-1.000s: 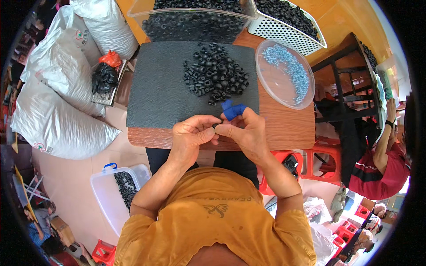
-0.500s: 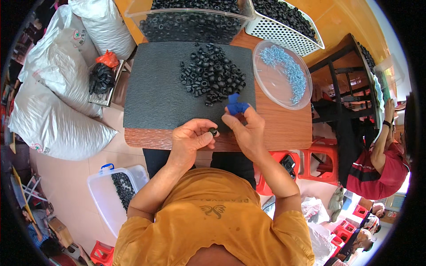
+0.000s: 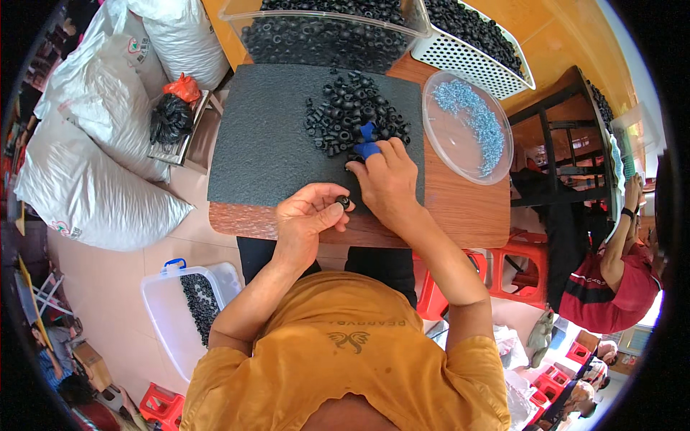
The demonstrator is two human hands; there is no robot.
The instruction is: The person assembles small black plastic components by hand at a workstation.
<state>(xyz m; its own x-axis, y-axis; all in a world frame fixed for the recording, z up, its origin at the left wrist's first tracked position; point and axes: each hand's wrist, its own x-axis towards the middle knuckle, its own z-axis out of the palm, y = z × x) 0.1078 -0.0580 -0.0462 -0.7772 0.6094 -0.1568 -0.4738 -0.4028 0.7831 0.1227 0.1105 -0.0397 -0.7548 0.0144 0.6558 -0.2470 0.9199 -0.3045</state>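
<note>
My left hand [image 3: 303, 219] pinches a small hollow black part [image 3: 343, 202] between thumb and fingers, just over the near edge of the dark mat [image 3: 251, 136]. Farther off and to the right, my right hand [image 3: 390, 181] reaches to the near side of a pile of similar black parts [image 3: 345, 108]. Blue wrapping [image 3: 368, 149] goes round a finger of that hand, with a loose end sticking up. Thumb and forefinger close on a black part there, partly hidden by the fingers. The mat lies on a brown wooden table [image 3: 460, 215].
Right of the mat sits a round clear dish [image 3: 447, 149] holding tiny light-blue pieces. Behind stand a clear bin [image 3: 323, 21] and a white perforated basket [image 3: 467, 61], both full of black parts. White sacks [image 3: 100, 187] and an open plastic box [image 3: 162, 309] are at left; a person sits at right.
My right hand has moved away from my left hand, forward to the pile's near edge. The left hand keeps its black part. The view has shifted slightly.
</note>
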